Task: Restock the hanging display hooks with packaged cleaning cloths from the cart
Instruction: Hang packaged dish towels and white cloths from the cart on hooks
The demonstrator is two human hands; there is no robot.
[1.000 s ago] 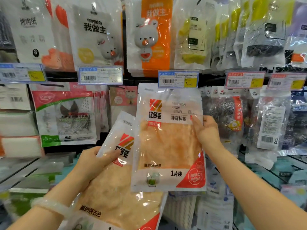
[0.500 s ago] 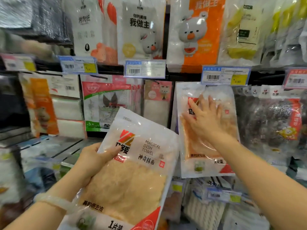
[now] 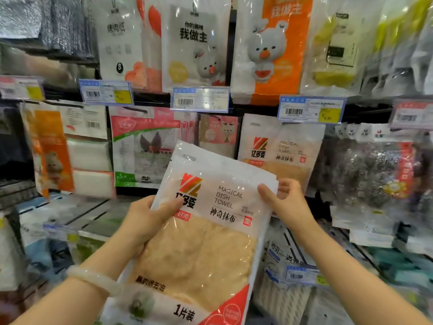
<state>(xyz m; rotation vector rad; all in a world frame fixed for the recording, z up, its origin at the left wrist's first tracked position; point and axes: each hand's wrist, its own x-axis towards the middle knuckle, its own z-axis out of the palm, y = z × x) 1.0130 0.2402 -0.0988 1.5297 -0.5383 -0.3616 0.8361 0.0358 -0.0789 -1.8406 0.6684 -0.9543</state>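
Store racks of hanging goods fill the background, price tags (image 3: 200, 99) clipped along the rails. At lower left, the left hand (image 3: 145, 221) grips the left edge of a dish-towel pack (image 3: 201, 233), thumb curled over the front and the other fingers hidden behind it. The pack sits tilted in front of the racks, its top corner pointing up toward the rail. It looks light and floppy, a slick plastic sleeve round a soft cloth, so the stiffer header near the hang hole seems the best place to hold. To the right, the right hand (image 3: 284, 200) pinches the pack's upper right edge, thumb in front, fingers bent behind. Beyond it a matching pack (image 3: 278, 151) already hangs on its hook.
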